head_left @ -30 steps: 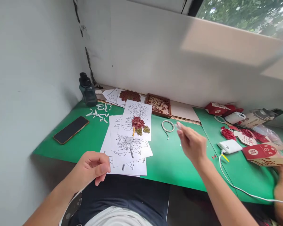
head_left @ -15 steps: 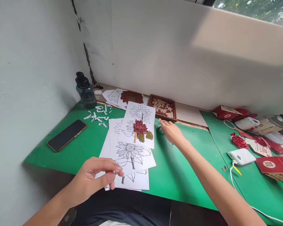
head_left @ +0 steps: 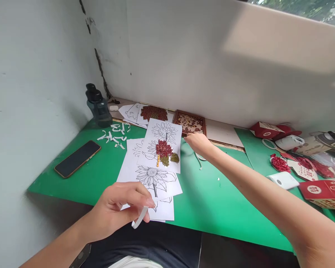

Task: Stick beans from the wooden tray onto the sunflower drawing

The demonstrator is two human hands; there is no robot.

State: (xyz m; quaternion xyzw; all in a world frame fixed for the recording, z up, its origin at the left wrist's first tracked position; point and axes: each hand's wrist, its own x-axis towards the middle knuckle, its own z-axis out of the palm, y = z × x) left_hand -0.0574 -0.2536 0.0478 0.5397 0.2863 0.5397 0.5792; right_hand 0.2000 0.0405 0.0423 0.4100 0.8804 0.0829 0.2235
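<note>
Low in front of me, my left hand [head_left: 127, 204] pinches a curled white strip [head_left: 140, 219] between thumb and fingers. Farther out, my right hand [head_left: 197, 143] is at the front edge of a wooden tray [head_left: 204, 124] with loose beans in it. Its fingers are bent together, and whatever they hold is hidden. Left of it lies a sheet with a sunflower drawing [head_left: 164, 131], partly covered by red beans [head_left: 163, 148], green beans [head_left: 174, 158] and a short row of yellow kernels [head_left: 158, 160]. A pale loop [head_left: 199, 159] lies below the right wrist.
A phone [head_left: 78, 159], white paper scraps [head_left: 114, 137] and a dark bottle [head_left: 99, 108] are at the left. More printed sheets [head_left: 163, 210] overlap underneath. Toward the right are a white power bank [head_left: 283, 180], red boxes [head_left: 322, 191] and red shreds [head_left: 279, 163].
My right hand has moved farther out to the tray's front edge. My left hand has shifted slightly right, and the white strip in it shows more clearly.
</note>
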